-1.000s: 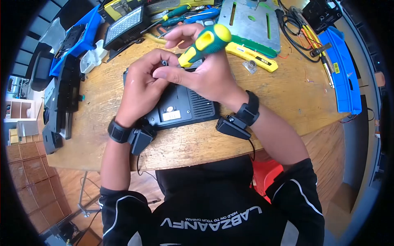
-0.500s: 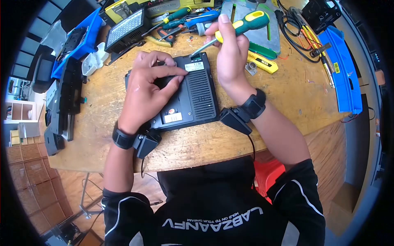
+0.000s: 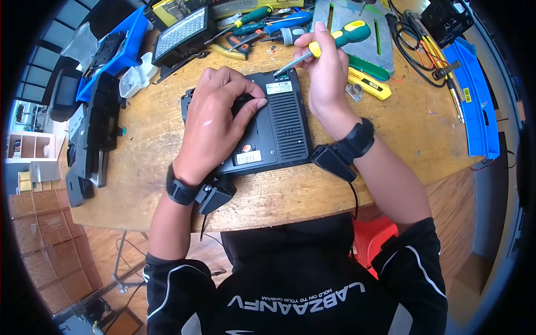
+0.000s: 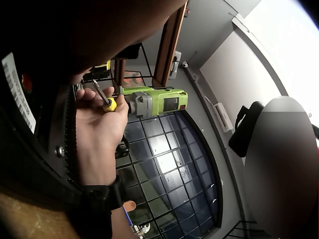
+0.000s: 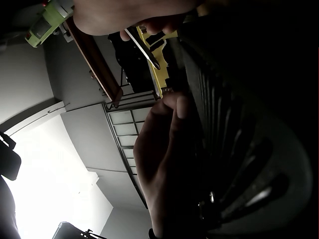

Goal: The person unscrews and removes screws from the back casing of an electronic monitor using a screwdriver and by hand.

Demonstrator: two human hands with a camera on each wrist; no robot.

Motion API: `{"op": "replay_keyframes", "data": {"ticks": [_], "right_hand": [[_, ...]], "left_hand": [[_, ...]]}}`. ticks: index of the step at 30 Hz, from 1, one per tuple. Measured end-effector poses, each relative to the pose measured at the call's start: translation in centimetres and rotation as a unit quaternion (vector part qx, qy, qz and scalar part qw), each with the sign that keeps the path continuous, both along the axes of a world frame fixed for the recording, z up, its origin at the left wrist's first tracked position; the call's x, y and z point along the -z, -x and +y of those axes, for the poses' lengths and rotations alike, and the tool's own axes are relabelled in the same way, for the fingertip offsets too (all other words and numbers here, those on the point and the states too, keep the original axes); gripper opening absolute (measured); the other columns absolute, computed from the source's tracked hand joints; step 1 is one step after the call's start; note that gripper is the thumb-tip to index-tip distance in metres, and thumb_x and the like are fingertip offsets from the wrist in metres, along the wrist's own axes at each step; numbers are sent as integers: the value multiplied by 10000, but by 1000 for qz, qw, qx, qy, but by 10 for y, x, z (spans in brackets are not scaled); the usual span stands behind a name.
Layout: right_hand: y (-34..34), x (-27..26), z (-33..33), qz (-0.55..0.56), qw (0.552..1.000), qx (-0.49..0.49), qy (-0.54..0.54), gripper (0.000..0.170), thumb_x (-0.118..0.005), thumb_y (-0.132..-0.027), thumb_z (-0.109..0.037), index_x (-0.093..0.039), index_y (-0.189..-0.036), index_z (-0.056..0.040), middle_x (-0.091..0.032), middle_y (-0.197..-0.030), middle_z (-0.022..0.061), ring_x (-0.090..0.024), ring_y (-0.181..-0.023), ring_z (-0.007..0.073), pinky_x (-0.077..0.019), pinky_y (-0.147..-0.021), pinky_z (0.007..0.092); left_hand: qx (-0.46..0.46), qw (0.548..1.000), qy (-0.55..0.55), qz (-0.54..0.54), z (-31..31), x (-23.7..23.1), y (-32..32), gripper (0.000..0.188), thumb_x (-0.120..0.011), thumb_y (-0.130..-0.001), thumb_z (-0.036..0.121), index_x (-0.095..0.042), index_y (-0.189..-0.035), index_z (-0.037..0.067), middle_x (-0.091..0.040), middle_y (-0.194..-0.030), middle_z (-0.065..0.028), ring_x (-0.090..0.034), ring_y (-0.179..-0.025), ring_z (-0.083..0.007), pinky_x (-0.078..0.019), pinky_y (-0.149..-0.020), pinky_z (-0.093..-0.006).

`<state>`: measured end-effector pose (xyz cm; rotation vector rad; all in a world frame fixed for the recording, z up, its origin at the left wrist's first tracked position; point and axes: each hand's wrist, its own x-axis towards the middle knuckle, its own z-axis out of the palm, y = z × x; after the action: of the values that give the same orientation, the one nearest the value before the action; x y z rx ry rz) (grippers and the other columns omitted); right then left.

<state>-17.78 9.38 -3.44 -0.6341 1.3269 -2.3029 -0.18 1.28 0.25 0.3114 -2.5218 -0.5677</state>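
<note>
The black device (image 3: 287, 128) lies vent-side up on the bench (image 3: 139, 162), back still closed, and the right hand (image 3: 328, 84) grips the screwdriver (image 3: 353, 34), tip by the far edge; left hand (image 3: 215, 114) curls over it, pinching anything I can't tell, work looking unfinished

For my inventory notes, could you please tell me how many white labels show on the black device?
2, in the head view: one label above the vent slots, the other label near the bottom edge. The left hand covers part of the device, so more may be hidden.
</note>
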Motion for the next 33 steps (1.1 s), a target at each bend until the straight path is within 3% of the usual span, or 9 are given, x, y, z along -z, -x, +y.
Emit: {"op": "replay_keyframes", "data": {"ticks": [4, 18, 26, 33], "right_hand": [[1, -1, -4, -48, 998, 11, -27, 463, -541, -1047, -434, -657, -870, -23, -548, -737, 28, -513, -699, 121, -449, -692, 284], [6, 4, -3, -30, 999, -15, -8, 455, -552, -1039, -437, -661, -889, -21, -527, -755, 25, -520, -734, 124, -471, -707, 295], [3, 4, -2, -44, 999, -5, -10, 436, -551, -1045, -416, -655, -893, -20, -515, -736, 16, -504, -712, 125, -422, -682, 283], [4, 6, -2, -35, 999, -5, -19, 424, -549, -1050, -402, -650, -901, -19, -511, -744, 13, -498, -723, 126, -430, -698, 290]], "left_hand": [[6, 1000, 3, 2, -1, -4, 2, 142, -779, -827, 95, -732, -952, 45, -620, -919, -94, -544, -906, -310, -452, -816, -401], [5, 1000, 10, 2, -1, 3, 3, 125, -784, -839, 127, -714, -904, 47, -610, -902, -100, -551, -894, -323, -455, -807, -417], [-2, 999, 33, -8, 0, 2, 2, 148, -780, -859, 137, -694, -924, 35, -609, -905, -101, -534, -873, -308, -434, -778, -403], [41, 999, 15, 5, -5, 6, 1, 139, -757, -861, 124, -700, -950, 35, -631, -943, -106, -561, -926, -310, -453, -825, -396]]}}
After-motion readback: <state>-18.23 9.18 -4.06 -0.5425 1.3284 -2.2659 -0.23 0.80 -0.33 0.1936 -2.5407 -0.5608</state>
